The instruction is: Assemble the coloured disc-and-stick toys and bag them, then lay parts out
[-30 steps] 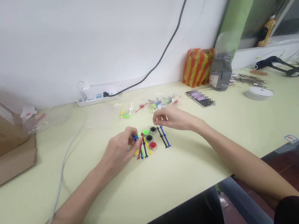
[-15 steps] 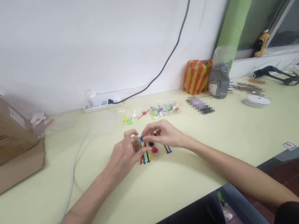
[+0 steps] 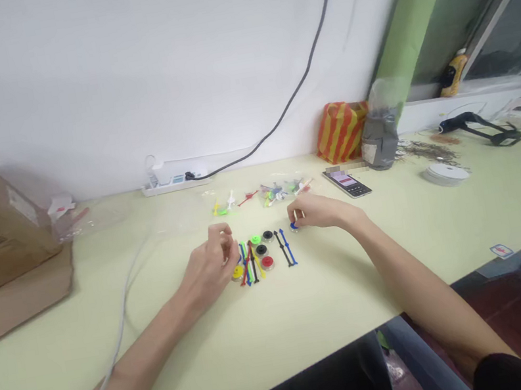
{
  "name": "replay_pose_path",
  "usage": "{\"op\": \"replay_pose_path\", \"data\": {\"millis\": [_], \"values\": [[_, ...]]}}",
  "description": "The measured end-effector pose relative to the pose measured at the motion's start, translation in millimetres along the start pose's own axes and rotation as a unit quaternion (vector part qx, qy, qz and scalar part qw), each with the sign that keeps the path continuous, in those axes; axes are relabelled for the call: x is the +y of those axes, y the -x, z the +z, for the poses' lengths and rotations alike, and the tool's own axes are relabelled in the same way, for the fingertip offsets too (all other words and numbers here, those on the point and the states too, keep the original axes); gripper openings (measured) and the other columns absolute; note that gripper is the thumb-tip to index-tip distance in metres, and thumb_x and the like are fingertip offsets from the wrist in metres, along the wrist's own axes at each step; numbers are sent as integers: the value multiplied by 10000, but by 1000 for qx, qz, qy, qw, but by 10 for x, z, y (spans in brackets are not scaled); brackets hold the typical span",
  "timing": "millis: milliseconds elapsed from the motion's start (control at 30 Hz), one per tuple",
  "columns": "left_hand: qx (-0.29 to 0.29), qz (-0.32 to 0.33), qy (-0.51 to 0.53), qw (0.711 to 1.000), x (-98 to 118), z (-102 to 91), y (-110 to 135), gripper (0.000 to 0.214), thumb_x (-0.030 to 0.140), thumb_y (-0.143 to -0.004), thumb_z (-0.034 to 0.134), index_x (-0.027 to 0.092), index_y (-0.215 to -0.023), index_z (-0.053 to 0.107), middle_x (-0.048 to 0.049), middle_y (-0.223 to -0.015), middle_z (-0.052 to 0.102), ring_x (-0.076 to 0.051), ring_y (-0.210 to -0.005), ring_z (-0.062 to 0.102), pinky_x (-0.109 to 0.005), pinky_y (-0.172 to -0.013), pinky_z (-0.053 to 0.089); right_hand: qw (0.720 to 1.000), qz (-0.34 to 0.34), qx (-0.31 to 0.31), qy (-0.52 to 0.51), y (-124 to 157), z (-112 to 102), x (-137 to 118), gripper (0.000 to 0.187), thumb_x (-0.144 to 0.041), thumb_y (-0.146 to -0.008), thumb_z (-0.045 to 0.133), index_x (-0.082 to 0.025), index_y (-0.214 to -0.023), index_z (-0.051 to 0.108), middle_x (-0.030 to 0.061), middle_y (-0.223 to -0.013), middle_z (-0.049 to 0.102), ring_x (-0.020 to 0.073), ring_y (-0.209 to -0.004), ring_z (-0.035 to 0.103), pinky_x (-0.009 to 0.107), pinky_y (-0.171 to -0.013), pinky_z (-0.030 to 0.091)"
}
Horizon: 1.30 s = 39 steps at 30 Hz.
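My right hand (image 3: pixel 316 211) pinches a small round blue disc piece (image 3: pixel 294 226) at the table surface, right of the other pieces. My left hand (image 3: pixel 212 258) has its fingers curled beside the left end of the group; whether something is inside them is hidden. Close to its fingertips sit a yellow disc piece (image 3: pixel 237 271) and a bunch of coloured arrow strips (image 3: pixel 250 264), partly overlapping. Between the hands are a green disc piece (image 3: pixel 255 240), two black disc pieces (image 3: pixel 261 249) and a red disc piece (image 3: pixel 267 262). A black arrow (image 3: pixel 282 248) and a blue arrow (image 3: pixel 288 247) lie side by side.
Behind the hands lie a clear bag of coloured pieces (image 3: pixel 284 191) and a few loose ones. A phone (image 3: pixel 347 182), striped bag (image 3: pixel 340 131), grey bag (image 3: pixel 380 140) and white spool (image 3: pixel 445 174) stand right. A cardboard box (image 3: pixel 0 225) and grey cable (image 3: pixel 124 317) are left.
My right hand has moved right, away from my left hand and the arrow bunch, and now holds the blue disc piece. My left hand has shifted slightly left, uncovering the disc pieces.
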<state>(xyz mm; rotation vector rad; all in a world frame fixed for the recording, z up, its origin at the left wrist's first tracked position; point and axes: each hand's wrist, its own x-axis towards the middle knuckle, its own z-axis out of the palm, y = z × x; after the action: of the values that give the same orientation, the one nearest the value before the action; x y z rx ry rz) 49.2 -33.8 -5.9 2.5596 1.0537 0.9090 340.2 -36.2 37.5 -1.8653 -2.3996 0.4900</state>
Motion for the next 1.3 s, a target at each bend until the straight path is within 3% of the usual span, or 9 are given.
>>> {"op": "replay_pose_path", "data": {"millis": [733,1000,1300], "values": [[-32,-7,-11,999,-21,10,-3,150,271,-966,399,263,-1087,310,68,-713,524,-125,-549,443,-237,-590,348,998,-53,45,9,-57,122,-41,101,-135,-879,619,-180,-935,690,37,-889,697,132,-708,556,231,-595,317],[-40,-11,-13,999,-29,12,0,144,270,-971,398,265,-1088,316,69,-702,524,-129,-539,442,-238,-591,347,999,-40,25,-6,-30,90,-38,78,-148,-866,625,-182,-905,683,34,-880,693,134,-712,564,232,-593,326],[-44,-12,-17,999,-33,15,4,141,267,-969,399,267,-1090,325,67,-701,529,-133,-536,445,-241,-591,342,997,-29,-45,-52,85,1,-100,50,-230,-848,654,-187,-867,669,27,-899,688,122,-676,558,226,-561,337]]}}
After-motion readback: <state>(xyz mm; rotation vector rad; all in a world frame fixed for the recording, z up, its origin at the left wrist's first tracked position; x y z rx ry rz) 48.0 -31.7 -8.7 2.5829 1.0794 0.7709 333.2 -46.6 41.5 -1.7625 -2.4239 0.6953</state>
